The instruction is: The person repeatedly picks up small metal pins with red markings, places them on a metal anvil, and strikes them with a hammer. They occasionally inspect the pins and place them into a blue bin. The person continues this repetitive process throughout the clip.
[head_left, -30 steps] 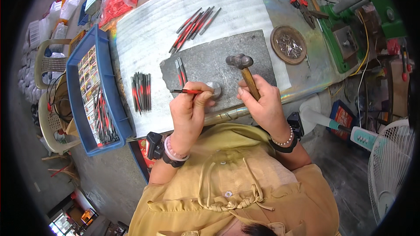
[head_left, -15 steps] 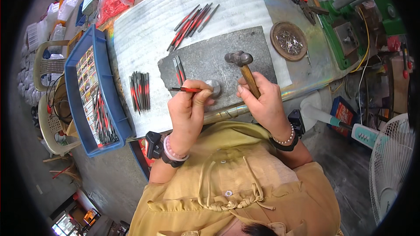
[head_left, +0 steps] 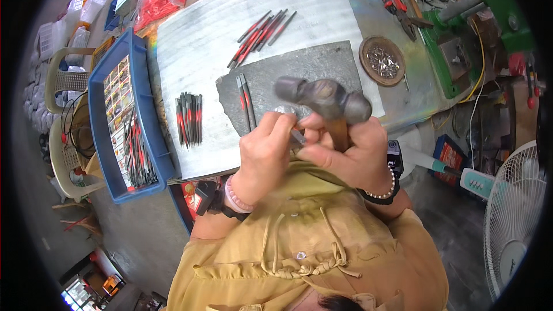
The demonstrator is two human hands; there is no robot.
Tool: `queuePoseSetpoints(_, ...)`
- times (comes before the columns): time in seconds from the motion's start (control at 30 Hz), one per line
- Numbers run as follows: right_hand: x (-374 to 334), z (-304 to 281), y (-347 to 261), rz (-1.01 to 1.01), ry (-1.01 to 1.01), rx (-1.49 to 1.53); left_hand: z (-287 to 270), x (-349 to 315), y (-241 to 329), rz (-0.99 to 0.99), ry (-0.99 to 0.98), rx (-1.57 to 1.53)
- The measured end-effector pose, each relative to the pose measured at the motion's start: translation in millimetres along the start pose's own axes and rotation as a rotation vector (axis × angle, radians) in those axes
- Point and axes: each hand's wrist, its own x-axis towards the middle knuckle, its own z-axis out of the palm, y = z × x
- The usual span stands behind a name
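A: From the head view, what do the hands have?

B: The left hand (head_left: 265,147) has its fingers drawn into a close pinch and seems to hold a slim greyish piece (head_left: 298,136) at the near edge of the worktop (head_left: 415,101). It's blurred; I can't tell whether it's the end of a rod.

A: And the right?

B: The right hand (head_left: 360,155) is wrapped around the handle of a hammer (head_left: 325,98), head raised. Its thumb and fingertips meet the left ones, but whether they touch the piece too, I can't tell.

A: Which step, then?

B: I'd judge it's fingering or adjusting that one piece between blows, since the hammer points away from it.

A: What would the next move call for?

B: Keeping the pinch steady and the hammer head clear of the fingers. For a blow, the piece would need firm backing, such as the stone slab (head_left: 334,57).

A: Anything on that?

B: Two red-and-black rods (head_left: 247,103), side by side on its left part.
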Motion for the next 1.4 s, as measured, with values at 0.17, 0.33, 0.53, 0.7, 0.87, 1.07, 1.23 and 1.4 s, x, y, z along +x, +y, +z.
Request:
queuePoseSetpoints(0.17,19.2,8.0,-22.0,-0.225,-0.095,-0.319,-0.5,-4.1,-9.4,0.037,-0.076,-0.079)
queuePoseSetpoints(0.33,13.5,15.2,-33.5,-0.057,-0.025,-0.365,-3.0,-3.7,-7.4,0.044,0.009,-0.09)
queuePoseSetpoints(0.53,-13.1,-7.8,-54.8,0.118,-0.149,-0.191,-7.0,3.8,-11.1,0.068,0.047,-0.104)
queuePoseSetpoints(0.7,-23.6,-20.1,-71.4,0.004,-0.197,-0.474,-8.1,2.8,-13.5,0.061,0.017,-0.105)
queuePoseSetpoints(0.87,-21.7,-18.9,-81.1,-0.007,-0.237,-0.559,-7.8,2.1,-14.0,0.021,0.014,-0.146)
queuePoseSetpoints(1.07,-20.0,-14.4,-80.6,0.001,-0.236,-0.612,-6.8,3.5,-15.5,0.051,0.026,-0.135)
queuePoseSetpoints(1.23,-19.2,-14.1,-86.5,-0.02,-0.262,-0.684,-6.7,3.5,-14.6,0.041,0.016,-0.133)
queuePoseSetpoints(1.4,-14.9,-18.0,-85.9,-0.017,-0.325,-0.732,-5.7,3.6,-14.5,0.01,0.026,-0.195)
